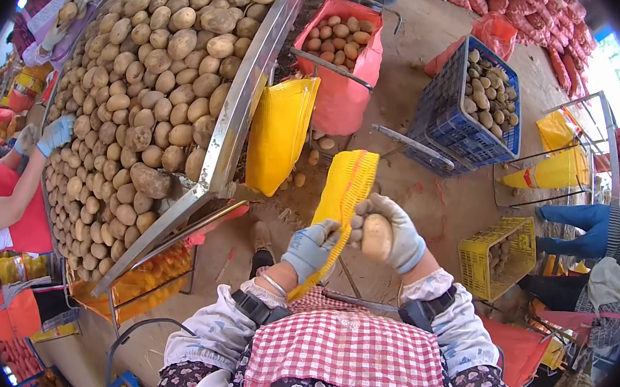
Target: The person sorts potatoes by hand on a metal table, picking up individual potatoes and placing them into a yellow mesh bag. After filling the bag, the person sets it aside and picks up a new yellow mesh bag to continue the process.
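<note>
My gloved left hand [310, 247] is closed on the edge of a yellow mesh bag [348, 186], which stands up in front of me and trails down past my wrist. In my gloved right hand [396, 232] is a single potato [377, 237], its pale side turned toward me, close beside the bag. A thick layer of potatoes [165, 68] covers the metal-edged sorting table [217, 147] to my left. More yellow bags [282, 135] hang at the table's near corner. Whether anything lies inside the bag at my left hand is hidden.
A pink bag of potatoes [342, 96] hangs in a metal frame ahead. To its right stands a blue crate [437, 109] with potatoes; a yellow crate [493, 267] sits lower right. Across the table, a co-worker's blue-gloved hand [56, 135] touches potatoes. Red sacks [521, 20] are piled behind.
</note>
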Tool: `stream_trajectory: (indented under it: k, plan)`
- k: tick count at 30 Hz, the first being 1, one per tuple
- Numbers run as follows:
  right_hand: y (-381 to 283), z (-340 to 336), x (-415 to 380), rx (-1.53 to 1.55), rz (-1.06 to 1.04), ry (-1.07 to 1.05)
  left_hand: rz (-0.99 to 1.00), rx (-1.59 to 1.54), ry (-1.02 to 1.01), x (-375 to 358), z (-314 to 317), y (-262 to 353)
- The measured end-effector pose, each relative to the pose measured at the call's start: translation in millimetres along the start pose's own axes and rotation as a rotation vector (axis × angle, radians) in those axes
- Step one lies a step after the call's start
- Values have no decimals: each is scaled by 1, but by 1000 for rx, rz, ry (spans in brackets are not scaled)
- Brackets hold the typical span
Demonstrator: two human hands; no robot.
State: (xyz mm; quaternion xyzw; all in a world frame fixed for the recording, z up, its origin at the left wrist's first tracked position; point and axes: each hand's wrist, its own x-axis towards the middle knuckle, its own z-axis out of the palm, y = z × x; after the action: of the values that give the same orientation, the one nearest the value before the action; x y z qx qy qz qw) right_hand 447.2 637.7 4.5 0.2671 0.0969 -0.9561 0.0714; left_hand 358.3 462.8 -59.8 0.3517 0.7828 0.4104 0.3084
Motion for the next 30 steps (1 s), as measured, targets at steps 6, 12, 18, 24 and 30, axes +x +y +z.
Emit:
stream_trajectory:
  k: [6,12,18,24,30]
  plan:
    - [18,-31,34,237,-131,199,-325,-717,56,3,7,-4]
    - [41,-75,50,69,-37,582,-286,-969,-83,3,-10,4]
    - [27,-131,5,-1563,20,927,-416,-1466,93,21,-31,-8]
    - [20,-54,-38,-1906,-368,520,-383,-1202,-62,27,-12,-6]
    - [-16,-8,-21,-2629,-800,400,-178,-632,-363,40,-5,36]
